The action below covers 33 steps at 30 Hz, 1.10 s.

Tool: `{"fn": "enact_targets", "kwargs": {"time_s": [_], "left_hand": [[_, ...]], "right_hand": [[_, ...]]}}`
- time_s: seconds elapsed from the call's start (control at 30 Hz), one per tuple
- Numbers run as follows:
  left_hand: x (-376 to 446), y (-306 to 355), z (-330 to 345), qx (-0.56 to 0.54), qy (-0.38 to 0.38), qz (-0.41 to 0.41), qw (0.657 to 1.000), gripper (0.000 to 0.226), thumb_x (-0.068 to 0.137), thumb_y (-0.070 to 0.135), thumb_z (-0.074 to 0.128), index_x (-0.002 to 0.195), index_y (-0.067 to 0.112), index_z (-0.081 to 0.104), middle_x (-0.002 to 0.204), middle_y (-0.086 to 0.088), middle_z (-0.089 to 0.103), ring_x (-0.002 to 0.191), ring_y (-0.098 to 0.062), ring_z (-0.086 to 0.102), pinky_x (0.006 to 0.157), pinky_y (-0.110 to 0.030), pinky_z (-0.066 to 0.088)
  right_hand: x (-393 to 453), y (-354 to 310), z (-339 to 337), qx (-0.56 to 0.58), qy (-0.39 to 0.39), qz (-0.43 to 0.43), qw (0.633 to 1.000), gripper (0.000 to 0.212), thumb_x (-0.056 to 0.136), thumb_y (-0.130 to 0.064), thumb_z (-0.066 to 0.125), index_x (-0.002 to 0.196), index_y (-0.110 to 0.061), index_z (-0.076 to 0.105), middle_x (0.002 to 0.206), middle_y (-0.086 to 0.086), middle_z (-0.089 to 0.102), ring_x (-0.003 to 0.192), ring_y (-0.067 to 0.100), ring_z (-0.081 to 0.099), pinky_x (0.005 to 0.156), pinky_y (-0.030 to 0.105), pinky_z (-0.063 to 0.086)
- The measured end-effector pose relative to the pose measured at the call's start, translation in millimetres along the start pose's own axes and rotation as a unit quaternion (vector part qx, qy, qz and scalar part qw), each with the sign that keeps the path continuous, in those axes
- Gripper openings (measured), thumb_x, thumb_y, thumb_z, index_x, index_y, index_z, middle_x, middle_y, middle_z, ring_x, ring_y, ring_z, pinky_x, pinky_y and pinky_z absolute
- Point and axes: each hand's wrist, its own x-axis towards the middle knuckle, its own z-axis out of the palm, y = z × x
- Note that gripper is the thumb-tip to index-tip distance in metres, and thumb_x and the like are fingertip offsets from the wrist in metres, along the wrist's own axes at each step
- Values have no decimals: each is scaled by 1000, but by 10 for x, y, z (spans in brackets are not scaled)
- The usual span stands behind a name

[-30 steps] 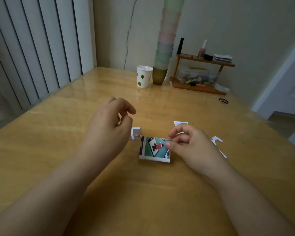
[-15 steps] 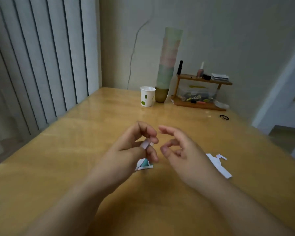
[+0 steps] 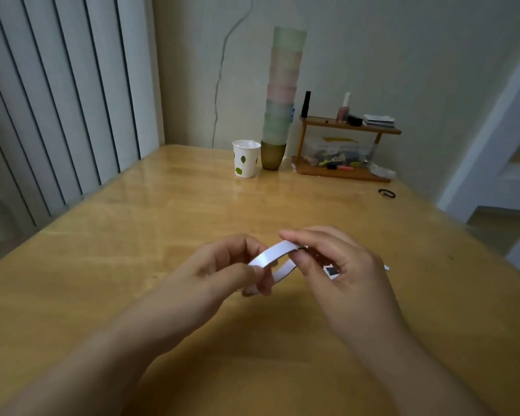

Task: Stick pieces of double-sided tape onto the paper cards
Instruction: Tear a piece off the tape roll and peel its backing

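Both hands hover together just above the glossy wooden counter [image 3: 168, 211], clamped on opposite ends of a narrow white strip of double-sided tape [image 3: 272, 253]. The left hand [image 3: 222, 268] pinches the strip's near end between thumb and fingers, while the right hand [image 3: 330, 259] nips the far end at about two o'clock from it, probably so the strip can be pulled out or torn to length. A second white band loops underneath, and whether it is backing or more tape is unclear. The printed paper card [image 3: 330, 271] lies on the counter under the right hand, only a dark corner showing. Away at twelve o'clock stand a white leaf-printed paper cup [image 3: 246, 159] and a tall stack of pastel cups [image 3: 282, 94].
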Motion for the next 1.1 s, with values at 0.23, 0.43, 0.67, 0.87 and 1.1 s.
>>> {"fn": "enact_targets", "kwargs": {"time_s": [0.23, 0.43, 0.67, 0.87, 1.1], "left_hand": [[17, -34, 61, -12, -16, 39, 999, 14, 85, 27, 59, 79, 18, 69, 64, -1, 61, 67, -11, 55, 74, -16, 44], [26, -61, 130, -22, 6, 66, 998, 21, 85, 15, 53, 97, 8, 68, 70, -5, 66, 62, -13, 58, 67, -17, 47], [11, -102, 152, 103, 45, 65, 992, 16, 85, 25, 53, 92, 28, 68, 81, 3, 69, 69, -10, 62, 72, -23, 51], [0, -78, 176, 152, 92, 54, 983, 22, 84, 41, 49, 88, 27, 65, 64, 8, 58, 59, -6, 49, 56, -23, 40], [-11, -52, 204, 172, 112, 55, 977, 25, 86, 36, 45, 79, 24, 66, 61, 8, 59, 54, -9, 47, 52, -21, 37]], "right_hand": [[-32, -39, -62, -15, 19, -22, 999, 31, 86, -13, 60, 115, -21, 67, 106, -17, 59, 85, 2, 59, 77, 7, 43], [-83, -66, 20, -62, 33, -2, 998, 38, 87, -41, 51, 115, -21, 67, 110, -14, 56, 104, -6, 51, 82, 11, 44], [-98, -91, 54, -45, 37, 9, 998, 22, 78, -25, 67, 100, -23, 66, 107, -18, 59, 103, -13, 49, 82, 5, 39], [-114, -146, 58, 26, 20, 85, 996, 28, 73, -30, 75, 90, -36, 54, 101, -21, 63, 103, 2, 57, 83, 14, 43], [-106, -154, 86, -13, 10, 58, 998, 44, 81, -32, 65, 123, -37, 54, 104, -21, 56, 106, -2, 52, 85, 10, 40]]}}
